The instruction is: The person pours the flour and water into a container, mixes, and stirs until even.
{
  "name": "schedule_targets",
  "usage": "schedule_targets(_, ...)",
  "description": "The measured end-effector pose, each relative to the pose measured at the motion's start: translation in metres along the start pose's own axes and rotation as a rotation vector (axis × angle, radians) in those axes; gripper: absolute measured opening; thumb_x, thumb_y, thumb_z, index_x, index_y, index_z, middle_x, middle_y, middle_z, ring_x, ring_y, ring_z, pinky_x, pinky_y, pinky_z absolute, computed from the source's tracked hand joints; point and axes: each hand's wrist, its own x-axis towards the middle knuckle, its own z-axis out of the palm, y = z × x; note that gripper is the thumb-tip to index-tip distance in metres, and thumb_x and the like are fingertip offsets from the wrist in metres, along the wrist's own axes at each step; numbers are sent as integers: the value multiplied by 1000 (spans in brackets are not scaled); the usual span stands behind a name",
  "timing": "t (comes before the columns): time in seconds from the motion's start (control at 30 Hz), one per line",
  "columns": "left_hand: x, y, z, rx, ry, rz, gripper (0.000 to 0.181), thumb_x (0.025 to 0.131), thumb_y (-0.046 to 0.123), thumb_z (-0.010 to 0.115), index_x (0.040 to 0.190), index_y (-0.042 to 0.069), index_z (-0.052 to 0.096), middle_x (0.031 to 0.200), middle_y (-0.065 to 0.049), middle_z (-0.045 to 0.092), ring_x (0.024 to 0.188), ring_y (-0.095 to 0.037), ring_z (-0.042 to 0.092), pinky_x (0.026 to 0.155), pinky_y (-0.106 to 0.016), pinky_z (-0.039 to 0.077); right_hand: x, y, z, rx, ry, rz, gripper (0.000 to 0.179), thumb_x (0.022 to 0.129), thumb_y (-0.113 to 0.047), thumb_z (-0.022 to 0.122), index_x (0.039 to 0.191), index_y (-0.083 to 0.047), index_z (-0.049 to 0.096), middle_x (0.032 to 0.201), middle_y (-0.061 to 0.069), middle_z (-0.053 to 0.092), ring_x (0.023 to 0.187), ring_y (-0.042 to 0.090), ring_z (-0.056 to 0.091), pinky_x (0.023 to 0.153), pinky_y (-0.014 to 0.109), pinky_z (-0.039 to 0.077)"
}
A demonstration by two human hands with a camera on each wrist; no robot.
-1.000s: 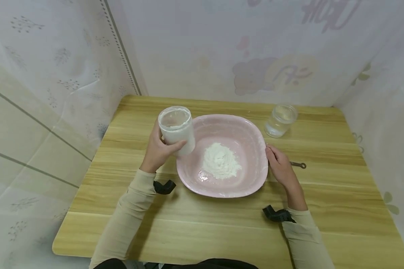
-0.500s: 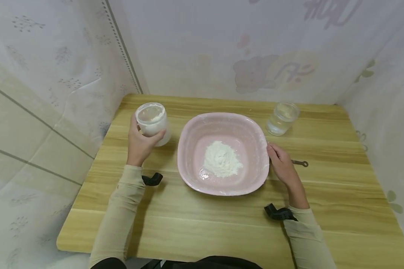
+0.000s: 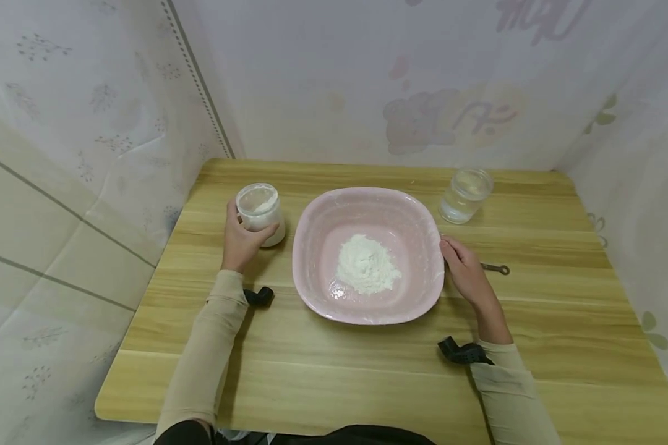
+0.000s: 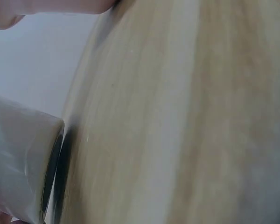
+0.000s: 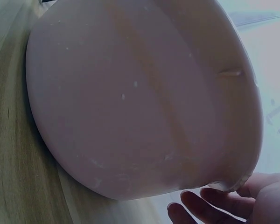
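My left hand (image 3: 240, 243) grips a clear jar (image 3: 263, 221) left of the basin, its thumb on the near side. White powder coats the jar's inside, and its mouth is uncovered. In the left wrist view the jar's base (image 4: 23, 158) is close to the tabletop; I cannot tell if it touches. A pink basin (image 3: 312, 298) sits mid-table with a mound of white powder (image 3: 367, 264) on its bottom. My right hand (image 3: 469, 273) holds the basin's right rim, thumb at the edge. In the right wrist view, its fingers (image 5: 214, 201) curl beneath that rim.
A clear jar of water (image 3: 463, 201) stands behind the basin to the right. The brown handle (image 3: 495, 269) of some tool pokes out beyond my right hand, its other end hidden. Patterned curtains (image 3: 323, 93) enclose the wooden table (image 3: 334, 377) at the back and sides.
My left hand has carried the powdery jar from above the basin's left rim leftward, then lowered it towards the table. The right hand keeps its hold on the rim.
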Motion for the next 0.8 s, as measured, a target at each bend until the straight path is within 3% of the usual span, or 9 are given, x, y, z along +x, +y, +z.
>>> schedule_targets(0.2, 5, -3, 3, -37, -41, 11, 95, 82, 7, 86, 159, 11, 31, 154, -22, 44, 143, -37, 43, 121, -57, 35, 0, -3, 1, 4, 11, 6, 53, 114, -40, 38, 146, -4, 58, 140, 20, 64, 127, 3, 55, 103, 10, 42)
schedule_targets(0.37, 5, -6, 3, -37, -106, -2, 99, 86, 4, 82, 163, 9, 21, 158, -22, 38, 149, -37, 37, 128, -54, 28, 1, -6, 0, 3, 1, 31, 55, 114, -41, 38, 150, -4, 54, 147, 20, 60, 142, 27, 51, 118, 37, 43)
schedule_targets(0.43, 3, -9, 2, -26, -137, -10, 100, 88, 3, 80, 164, 6, 15, 161, -25, 33, 152, -39, 33, 129, -57, 26, 1, -7, 0, 6, -2, 37, 55, 113, -41, 38, 151, -3, 53, 149, 20, 58, 145, 32, 48, 121, 48, 40)
schedule_targets(0.5, -3, -14, 0, -7, -166, -35, 101, 92, 5, 76, 166, 6, 7, 164, -26, 26, 155, -42, 28, 129, -59, 24, 1, -7, 1, 9, -9, 38, 55, 113, -40, 38, 151, -3, 53, 150, 20, 57, 145, 33, 48, 121, 51, 39)
schedule_targets(0.63, -24, -22, -3, 34, -188, -144, 98, 101, 19, 68, 166, 8, -5, 169, -27, 14, 157, -46, 20, 130, -58, 22, 0, -6, 0, -2, -16, 41, 56, 113, -42, 37, 151, -4, 54, 148, 19, 59, 143, 30, 50, 118, 35, 42)
schedule_targets(0.73, -44, -14, -2, 76, -181, -209, 87, 106, 29, 58, 166, 4, 0, 167, -28, 17, 152, -47, 29, 127, -57, 30, 0, -3, -3, -21, -20, 48, 58, 113, -45, 36, 151, -5, 53, 147, 18, 60, 141, 30, 50, 111, 22, 42)
schedule_targets(0.8, -56, -5, 1, 89, -188, -217, 77, 109, 32, 52, 164, 1, 10, 162, -28, 26, 144, -47, 39, 121, -57, 37, 1, -1, -3, -31, -30, 49, 59, 113, -46, 36, 152, -5, 52, 148, 18, 59, 141, 29, 50, 108, 17, 40)
